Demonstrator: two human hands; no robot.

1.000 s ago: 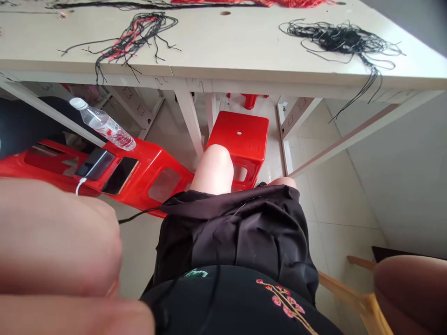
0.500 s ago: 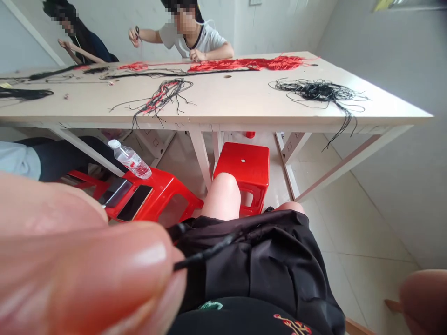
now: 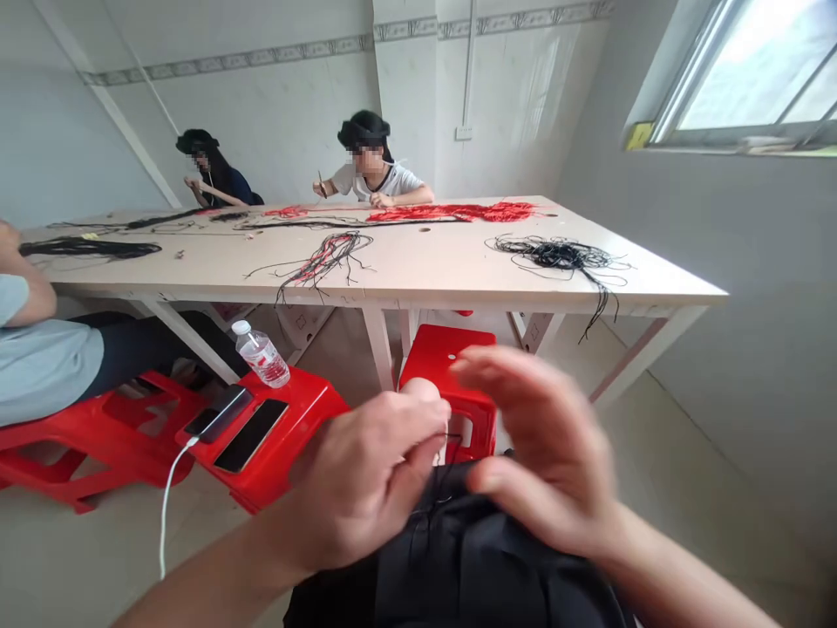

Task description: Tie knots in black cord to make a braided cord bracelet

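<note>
Left-hand fingers point(image 3: 418, 427) pinch a thin black cord point(image 3: 437, 471), right-hand fingers point(image 3: 523, 384) spread open just beside it

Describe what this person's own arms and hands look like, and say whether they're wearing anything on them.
The left hand and right hand are bare, with no gloves, and no ring or watch shows on either. The left forearm and right forearm are bare too, with no sleeve in view. The right hand is blurred, so its finer details are hard to tell.

Glossy red plastic stool point(image 3: 291, 414), matt laminate tabletop point(image 3: 405, 262), clear plastic bottle point(image 3: 261, 356), black cloth point(image 3: 458, 576)
</note>
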